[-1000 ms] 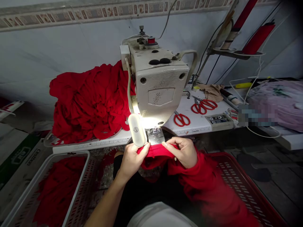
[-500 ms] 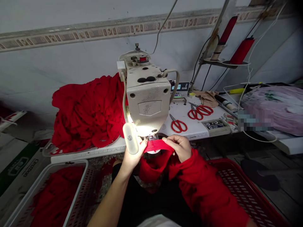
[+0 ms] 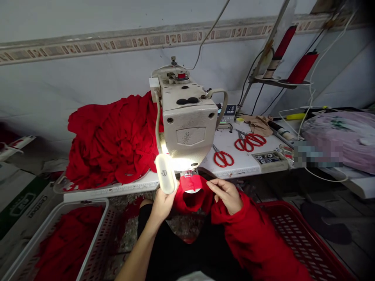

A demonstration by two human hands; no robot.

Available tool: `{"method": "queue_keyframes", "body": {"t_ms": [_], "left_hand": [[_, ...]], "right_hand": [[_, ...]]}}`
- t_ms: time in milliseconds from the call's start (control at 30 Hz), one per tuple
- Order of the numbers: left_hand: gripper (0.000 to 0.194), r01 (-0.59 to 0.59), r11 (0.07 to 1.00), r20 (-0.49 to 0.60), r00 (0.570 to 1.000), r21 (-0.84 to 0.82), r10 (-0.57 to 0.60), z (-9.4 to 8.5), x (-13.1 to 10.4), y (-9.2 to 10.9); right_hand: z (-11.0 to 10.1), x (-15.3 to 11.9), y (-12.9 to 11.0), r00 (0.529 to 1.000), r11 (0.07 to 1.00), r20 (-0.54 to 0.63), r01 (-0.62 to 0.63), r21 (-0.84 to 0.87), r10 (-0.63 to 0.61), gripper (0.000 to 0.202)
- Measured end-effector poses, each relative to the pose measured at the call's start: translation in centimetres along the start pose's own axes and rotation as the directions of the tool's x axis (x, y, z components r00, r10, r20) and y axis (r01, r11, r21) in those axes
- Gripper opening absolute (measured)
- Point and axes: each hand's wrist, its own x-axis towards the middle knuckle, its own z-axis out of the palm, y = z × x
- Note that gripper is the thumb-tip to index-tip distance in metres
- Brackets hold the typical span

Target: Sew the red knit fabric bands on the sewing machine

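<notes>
A loop of red fabric [image 3: 191, 184] hangs round the narrow bed of the sewing machine [image 3: 190, 128], under the lit needle area. My left hand [image 3: 164, 203] is at the loop's left edge, its fingertips partly hidden behind the oval lamp [image 3: 165, 173]; the fingers look closed on the fabric. On the other side my right hand [image 3: 227, 195] pinches the fabric's right edge between thumb and fingertips. More red fabric [image 3: 252, 230] is bunched along my right forearm.
A big heap of red fabric [image 3: 114, 144] lies left of the machine. Red-handled scissors [image 3: 223, 158] rest on the table at right. A white basket [image 3: 98, 230] stands lower left, a red basket [image 3: 293, 234] lower right. Thread cones [image 3: 303, 66] stand at upper right.
The fabric band, held stretched in front of the needle before, now sits round the machine bed, under the needle area. Both hands have lowered slightly. The view has shifted a little.
</notes>
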Motion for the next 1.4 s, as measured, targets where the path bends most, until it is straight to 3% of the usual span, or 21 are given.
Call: {"method": "queue_keyframes", "body": {"t_ms": [67,133,233,300,400,500,600,667,733,767,833,900,933,967,1033,1067,1133,1233,1367,1400], "left_hand": [[0.044,0.084,0.996,0.152,0.985,0.022,-0.087,-1.7,-0.8,-1.4],[0.043,0.155,0.988,0.192,0.970,-0.007,-0.151,-3.7,-1.2,-2.4],[0.041,0.161,0.976,0.053,0.987,-0.148,-0.155,-5.9,-1.0,-2.7],[0.040,0.110,0.971,-0.029,0.992,-0.213,-0.119,-6.4,-0.4,-2.3],[0.037,0.021,0.976,-0.097,0.994,-0.216,-0.043,-5.2,-0.1,-1.3],[0.036,0.022,0.984,-0.058,0.998,-0.175,-0.033,-3.1,-1.0,-0.8],[0.040,0.132,0.980,0.162,0.981,-0.150,-0.107,-1.7,-2.7,-0.7],[0.040,0.167,0.975,0.375,0.921,-0.144,-0.103,-1.5,-3.7,-0.7],[0.037,0.151,0.973,0.510,0.859,-0.172,-0.043,-1.8,-4.3,-0.4],[0.035,0.135,0.972,0.513,0.858,-0.191,-0.018,-1.9,-4.4,-0.1],[0.031,0.088,0.975,0.424,0.906,-0.205,0.007,-1.9,-4.3,0.5],[0.023,0.034,0.987,0.386,0.922,-0.157,0.029,-1.3,-4.1,1.3],[0.021,0.007,0.993,0.441,0.896,-0.119,0.047,-0.8,-4.0,1.6],[0.023,-0.021,0.996,0.534,0.843,-0.085,0.064,-0.4,-3.9,1.8],[0.026,-0.064,0.997,0.712,0.699,-0.037,0.071,0.4,-3.9,1.9],[0.027,-0.074,0.997,0.759,0.648,-0.022,0.064,0.6,-3.9,1.8],[0.032,-0.062,0.998,0.776,0.630,-0.002,0.041,0.5,-3.9,1.6],[0.031,0.006,1.000,0.749,0.662,-0.023,0.013,-0.3,-3.7,1.3],[0.026,0.111,0.989,0.806,0.592,-0.093,0.009,-0.7,-3.6,1.3],[0.026,0.124,0.987,0.802,0.597,-0.105,0.011,-0.5,-3.6,1.2]], "right_hand": [[-0.3,-1.0,0.4,0.998,0.999,-0.061,0.015,0.036,-0.013,0.047],[-0.1,-2.1,0.4,0.999,0.997,-0.050,-0.002,0.072,0.006,0.046],[1.3,-3.8,0.3,0.992,0.995,0.101,-0.077,0.067,0.070,0.047],[2.6,-4.5,0.6,0.981,0.995,0.171,-0.098,0.034,0.091,0.047],[4.4,-4.7,1.1,0.983,0.999,0.180,-0.041,-0.019,0.044,0.044],[4.9,-4.5,0.8,0.979,0.984,0.179,0.126,-0.123,-0.102,0.036],[4.4,-4.8,-0.1,0.958,0.972,0.254,0.177,-0.157,-0.133,0.040],[3.9,-5.5,-0.7,0.952,0.981,0.290,0.142,-0.130,-0.099,0.039],[3.4,-6.3,-1.3,0.939,0.986,0.342,0.098,-0.135,-0.047,0.038],[3.2,-6.7,-1.5,0.921,0.984,0.389,0.076,-0.159,-0.009,0.041],[3.0,-7.2,-1.8,0.856,0.969,0.513,0.071,-0.238,0.064,0.045],[2.8,-7.4,-2.0,0.787,0.935,0.612,0.153,-0.320,0.081,0.047],[2.7,-7.3,-2.1,0.759,0.915,0.647,0.211,-0.345,0.068,0.049],[2.5,-7.2,-2.0,0.734,0.898,0.677,0.263,-0.354,0.052,0.049],[1.8,-6.8,-1.9,0.698,0.880,0.716,0.316,-0.354,0.038,0.046],[1.4,-6.6,-1.9,0.691,0.878,0.722,0.317,-0.358,0.045,0.042],[0.5,-6.1,-1.9,0.712,0.881,0.699,0.287,-0.377,0.068,0.034],[-0.2,-5.8,-2.0,0.751,0.885,0.658,0.273,-0.378,0.049,0.032],[0.2,-5.7,-2.2,0.712,0.878,0.702,0.345,-0.331,-0.015,0.031],[0.4,-5.6,-2.3,0.716,0.881,0.697,0.348,-0.322,-0.028,0.032]]}}
